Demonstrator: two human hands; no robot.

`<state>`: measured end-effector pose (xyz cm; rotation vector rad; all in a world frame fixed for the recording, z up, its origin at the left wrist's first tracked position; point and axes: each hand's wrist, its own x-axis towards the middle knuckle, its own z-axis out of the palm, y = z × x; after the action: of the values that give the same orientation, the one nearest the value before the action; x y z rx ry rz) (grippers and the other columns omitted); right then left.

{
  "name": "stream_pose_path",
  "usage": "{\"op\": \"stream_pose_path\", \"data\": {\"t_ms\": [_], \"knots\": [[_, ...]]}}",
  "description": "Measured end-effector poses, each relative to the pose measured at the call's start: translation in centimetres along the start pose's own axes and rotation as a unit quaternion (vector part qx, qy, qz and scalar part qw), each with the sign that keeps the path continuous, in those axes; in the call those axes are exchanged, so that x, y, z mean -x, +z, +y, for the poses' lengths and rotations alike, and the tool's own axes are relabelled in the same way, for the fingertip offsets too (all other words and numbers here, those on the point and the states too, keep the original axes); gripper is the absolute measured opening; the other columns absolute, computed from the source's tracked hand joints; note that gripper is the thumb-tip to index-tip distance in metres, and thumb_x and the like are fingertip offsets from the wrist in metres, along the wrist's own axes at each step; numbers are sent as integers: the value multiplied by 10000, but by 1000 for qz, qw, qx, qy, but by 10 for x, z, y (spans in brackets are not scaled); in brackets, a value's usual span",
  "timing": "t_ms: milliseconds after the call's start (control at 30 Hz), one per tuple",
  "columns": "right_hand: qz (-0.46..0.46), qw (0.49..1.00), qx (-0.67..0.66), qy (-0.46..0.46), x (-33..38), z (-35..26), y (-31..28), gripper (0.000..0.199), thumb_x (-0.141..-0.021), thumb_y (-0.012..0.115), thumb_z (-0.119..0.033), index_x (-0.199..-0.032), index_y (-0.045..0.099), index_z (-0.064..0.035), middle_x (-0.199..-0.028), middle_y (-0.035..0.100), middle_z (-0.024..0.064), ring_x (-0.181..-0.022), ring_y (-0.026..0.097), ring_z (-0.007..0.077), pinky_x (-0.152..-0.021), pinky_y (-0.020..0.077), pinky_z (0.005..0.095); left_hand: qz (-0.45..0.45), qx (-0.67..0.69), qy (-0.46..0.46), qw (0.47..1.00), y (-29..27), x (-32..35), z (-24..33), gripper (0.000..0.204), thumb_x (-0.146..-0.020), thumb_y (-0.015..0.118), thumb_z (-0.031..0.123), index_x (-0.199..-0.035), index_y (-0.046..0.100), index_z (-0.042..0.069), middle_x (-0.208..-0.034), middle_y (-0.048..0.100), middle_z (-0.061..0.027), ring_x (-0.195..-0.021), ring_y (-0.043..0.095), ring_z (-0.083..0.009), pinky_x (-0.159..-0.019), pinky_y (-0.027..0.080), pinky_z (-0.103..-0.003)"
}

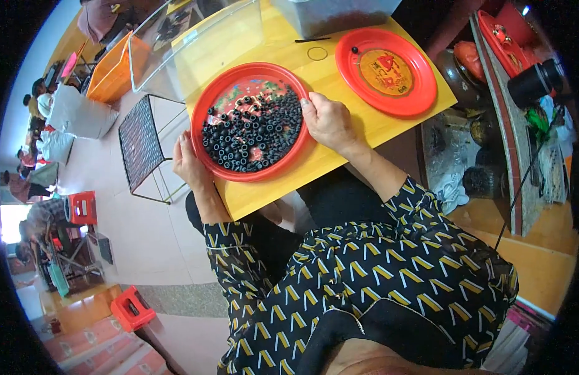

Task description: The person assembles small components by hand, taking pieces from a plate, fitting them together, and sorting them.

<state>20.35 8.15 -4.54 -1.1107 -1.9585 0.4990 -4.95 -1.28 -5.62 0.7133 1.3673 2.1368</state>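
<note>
Between my two hands is a round red tray (269,173) with a patterned bottom, at the front left of the yellow table (339,164). Many small black ring-shaped parts (249,134) are spread over its near and right side, while the far left of its bottom shows bare. My left hand (190,164) grips the tray's left rim, fingers closed round the edge. On the opposite rim, my right hand (330,122) is closed with its thumb on top. Whether the tray rests on the table or is slightly raised, I cannot tell.
A second red tray (425,100) lies at the right, holding one small black part (355,49). A clear plastic bin (224,37) and a grey tub (336,17) stand at the back. Left of the table is a black woven chair (141,145); shelving (514,156) stands at the right.
</note>
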Motion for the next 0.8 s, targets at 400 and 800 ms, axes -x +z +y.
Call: {"op": "stream_pose_path", "data": {"t_ms": [400,800], "knots": [[7,1000,-19,24,2,-4,-5,214,-833,491,-160,-915,546,30,-700,570,239,-676,572,393,-576,454,443,-61,-299,138,942,-26,42,-10,427,-915,428,247,-1197,401,-72,-1105,506,-142,-962,517,-189,-828,413,-273],[54,987,86,-128,-53,23,-71,144,-773,507,-64,-889,561,4,-847,569,186,-813,551,357,-692,458,394,124,2,3,992,-61,99,-15,244,-883,466,93,-1086,438,-41,-967,516,-98,-805,547,-159,-674,453,-230]]}}
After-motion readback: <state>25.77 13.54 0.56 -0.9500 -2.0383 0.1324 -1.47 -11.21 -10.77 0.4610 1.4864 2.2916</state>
